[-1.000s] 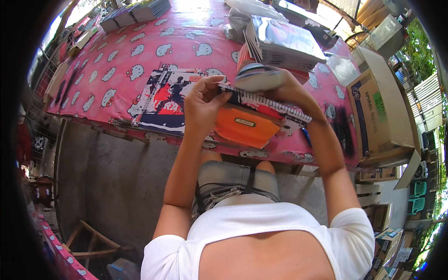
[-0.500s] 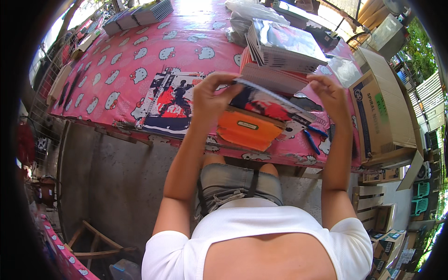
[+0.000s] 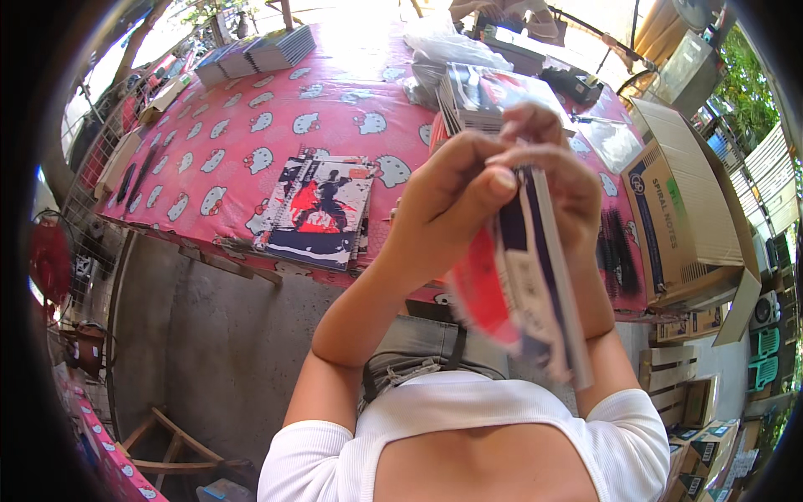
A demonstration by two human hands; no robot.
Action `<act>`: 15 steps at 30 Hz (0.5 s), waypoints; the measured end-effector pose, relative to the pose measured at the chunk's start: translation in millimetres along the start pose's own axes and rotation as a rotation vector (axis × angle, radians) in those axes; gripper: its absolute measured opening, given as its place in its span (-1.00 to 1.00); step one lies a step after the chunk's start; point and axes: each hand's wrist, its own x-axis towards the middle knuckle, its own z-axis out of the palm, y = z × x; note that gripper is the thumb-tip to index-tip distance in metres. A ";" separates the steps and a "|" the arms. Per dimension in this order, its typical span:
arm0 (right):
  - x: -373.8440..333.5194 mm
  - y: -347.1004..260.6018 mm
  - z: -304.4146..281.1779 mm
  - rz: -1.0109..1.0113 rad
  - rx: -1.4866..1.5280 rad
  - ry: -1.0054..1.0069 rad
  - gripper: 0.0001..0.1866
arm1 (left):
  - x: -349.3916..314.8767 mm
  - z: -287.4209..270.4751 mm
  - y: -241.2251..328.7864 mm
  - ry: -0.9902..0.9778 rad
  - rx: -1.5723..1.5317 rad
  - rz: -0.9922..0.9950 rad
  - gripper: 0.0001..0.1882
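A notebook (image 3: 531, 276) with a red, white and dark blue cover hangs tilted in front of me, its thin edge turned toward the right. My left hand (image 3: 452, 197) is closed on its upper end, thumb pressed against the edge. On the other side my right hand (image 3: 565, 188) also grips that end; its fingers are partly blurred and hidden behind the notebook. To the left, a small pile of spiral notebooks (image 3: 322, 209) with red and black covers lies on the pink table. Behind my hands rises a taller stack of notebooks (image 3: 485, 84), partly covered by them.
An open cardboard box (image 3: 686, 217) stands at the right edge, beside black coils (image 3: 617, 251). Farther back are a clear plastic bag (image 3: 452, 54) and a row of notebooks (image 3: 259, 58) at far left. Across the table another person's arm (image 3: 535, 21) shows.
The notebook has been raised off the table toward me and swung from lying slantwise to hanging end-down. My right hand has come left to join the left at its upper end.
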 end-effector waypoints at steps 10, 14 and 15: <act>4.3 -25.2 -4.8 0.651 0.217 -0.300 -0.84 | -40.6 -26.6 29.5 -0.004 0.128 -0.093 -0.80; 10.9 -32.2 -5.7 0.847 0.186 -0.421 -0.83 | -42.0 -31.7 31.2 -0.015 0.045 -0.132 -0.80; 11.3 -32.7 -4.7 0.858 0.197 -0.442 -0.83 | -42.3 -33.3 29.8 -0.045 0.014 -0.136 -0.81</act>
